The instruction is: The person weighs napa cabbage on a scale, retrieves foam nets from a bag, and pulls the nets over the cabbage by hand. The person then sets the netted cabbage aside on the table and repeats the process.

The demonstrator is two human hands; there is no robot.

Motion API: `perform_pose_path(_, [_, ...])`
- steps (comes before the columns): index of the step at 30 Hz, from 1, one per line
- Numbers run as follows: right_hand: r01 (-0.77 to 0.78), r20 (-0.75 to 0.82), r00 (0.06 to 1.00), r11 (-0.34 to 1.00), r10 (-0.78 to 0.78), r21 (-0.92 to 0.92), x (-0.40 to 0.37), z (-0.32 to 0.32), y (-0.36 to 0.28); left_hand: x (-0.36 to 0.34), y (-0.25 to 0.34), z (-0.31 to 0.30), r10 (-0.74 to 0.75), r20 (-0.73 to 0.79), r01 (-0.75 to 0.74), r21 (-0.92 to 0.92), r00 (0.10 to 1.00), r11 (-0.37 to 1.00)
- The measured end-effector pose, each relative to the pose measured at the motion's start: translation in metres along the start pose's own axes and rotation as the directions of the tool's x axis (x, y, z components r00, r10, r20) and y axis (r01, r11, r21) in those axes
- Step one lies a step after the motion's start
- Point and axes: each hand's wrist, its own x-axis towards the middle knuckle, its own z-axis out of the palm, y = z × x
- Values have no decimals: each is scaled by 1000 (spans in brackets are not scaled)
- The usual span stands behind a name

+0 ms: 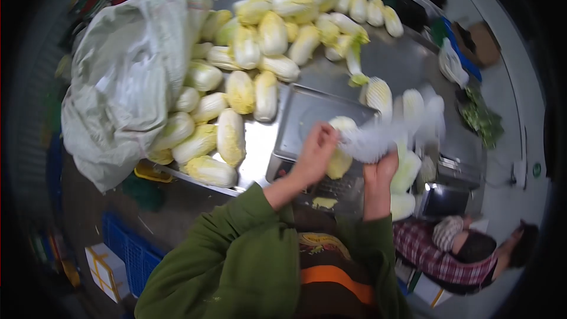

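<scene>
A white foam net sleeve (369,145) stretches between my hands, its right part smeared by motion. My left hand (318,149) is closed, with thumb and fingertips pinched at the sleeve's left end. On the other side, my right hand (381,172) closes on the lower edge of the sleeve. Between the hands is a napa cabbage (339,164), yellow leaves downward and partly covered by the net. Behind them lies the steel pan of a weighing scale (313,112), its keypad partly hidden beneath my hands.
Bare napa cabbages (273,34) are heaped on the metal table (401,59), beside a big white woven sack (133,65). Netted cabbages (379,97) lie to the right. A person in a plaid shirt (431,248) is at the lower right. A blue crate (133,248) stands on the floor.
</scene>
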Motion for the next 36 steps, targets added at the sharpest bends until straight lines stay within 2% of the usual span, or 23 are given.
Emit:
perform_pose_path(4, [-200, 298, 923, 966, 243, -166, 18, -34, -16, 35, 55, 1, -56, 63, 80, -517, 996, 852])
perform_pose_path(6, [-536, 668, 575, 834, 473, -130, 19, -53, -19, 56, 53, -4, 28, 238, 144, -674, 971, 724])
perform_pose_path(7, [-289, 672, 660, 939, 337, -188, 7, -46, -30, 59, 52, -3, -50, 285, 227, -630, 957, 743])
perform_pose_path(9, [-338, 671, 681, 939, 293, -67, -3, -12, -50, 59, 53, -6, -128, 326, 304, -578, 937, 757])
perform_pose_path(11, [-282, 574, 800, 954, 177, 99, 21, -13, -57, 52, 57, -16, -540, 623, 689, 3, 565, 725])
perform_pose_path(12, [-279, 574, 801, 955, 172, 104, 24, -21, -58, 58, 31, -28, -594, 678, 655, 217, 432, 724])
perform_pose_path(14, [-193, 510, 752, 879, 417, -435, 29, -29, -60, 51, 36, -23, -584, 653, 603, 236, 483, 762])
perform_pose_path(15, [-2, 368, 839, 678, 402, -735, 45, -38, -49, 49, 23, -16, -505, 522, 588, 8, 688, 809])
perform_pose_path(17, [446, 437, 895, 223, -91, -867, 74, -52, -25, 72, -21, -21, -474, 301, 449, 153, 827, 880])
perform_pose_path(19, [338, 324, 917, 25, -231, -941, 100, -56, 3, 87, -66, -20, -282, -21, 250, 529, 959, 811])
perform_pose_path(20, [411, 450, 890, -304, -69, -860, 150, -99, 37, 93, -78, -16, -162, -96, 182, 711, 982, 679])
perform_pose_path(21, [472, 502, 856, -579, 121, -665, 188, -137, 63, 102, -75, -16, -450, -34, 339, 708, 892, 619])
perform_pose_path(23, [106, 105, 994, -55, 13, -993, 148, -86, 65, 113, -90, -12, -449, -89, 366, 726, 889, 583])
perform_pose_path(24, [112, 111, 994, -52, 6, -992, 139, -70, 63, 118, -105, -12, -460, -148, 407, 739, 875, 537])
perform_pose_path(26, [31, 43, 999, 503, 12, -864, 123, -52, 57, 122, -113, -10, -421, -239, 469, 631, 875, 618])
perform_pose_path(27, [-94, -54, 995, 663, 81, -742, 112, -31, 41, 120, -86, -7, -542, -138, 557, 288, 829, 779])
perform_pose_path(28, [-107, -69, 994, 663, 83, -741, 107, -23, 28, 119, -70, -8, -618, 5, 616, -89, 786, 783])
perform_pose_path(29, [-218, 35, 946, 712, 323, -668, 104, -21, 17, 120, -71, -12, -600, 136, 615, -209, 788, 760])
perform_pose_path(30, [-333, 169, 835, 725, 524, -603, 101, -17, 5, 118, -67, -15, -609, 139, 624, -207, 781, 753])
perform_pose_path(32, [-407, 163, 808, 736, 566, -540, 93, -24, 4, 105, -50, -16, -645, 362, 731, -191, 673, 655])
perform_pose_path(34, [-134, 180, 885, 606, 429, -784, 94, -40, 16, 91, -42, -12, -669, 297, 730, -201, 681, 653])
perform_pose_path(35, [75, 176, 945, 341, 275, -937, 87, -45, 17, 85, -46, -13, -649, 214, 682, -288, 730, 673])
perform_pose_path(36, [62, 165, 944, 337, 287, -940, 84, -55, 27, 77, -50, -15, -630, 124, 625, -368, 767, 689])
